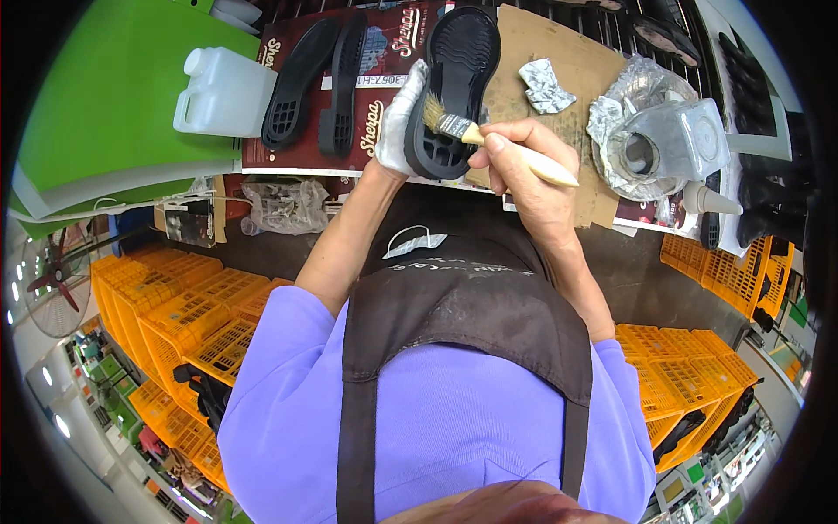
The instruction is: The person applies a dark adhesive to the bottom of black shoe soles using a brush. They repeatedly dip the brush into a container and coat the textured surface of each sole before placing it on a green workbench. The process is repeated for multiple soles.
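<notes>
A black shoe sole [468,54] lies tilted in my left hand [400,131], which wears a white glove and grips it along its left edge. Between the thumb and fingers of my right hand [532,166] is a paintbrush [541,164] with a pale wooden handle. Its bristles reach over the sole's inner face, just above the grid of hollows at the heel; whether they touch cannot be made out. To the left, two more black soles [301,79] rest on dark red printed cardboard [384,44], one flat and one on its side.
A white plastic jug [223,92] stands left of the soles. Brown cardboard [515,35] holds a crumpled cloth [546,86]. A clear cut container [685,144] in plastic wrap and a nozzle bottle [711,201] sit at right. Orange crates [192,301] are stacked behind me on both sides.
</notes>
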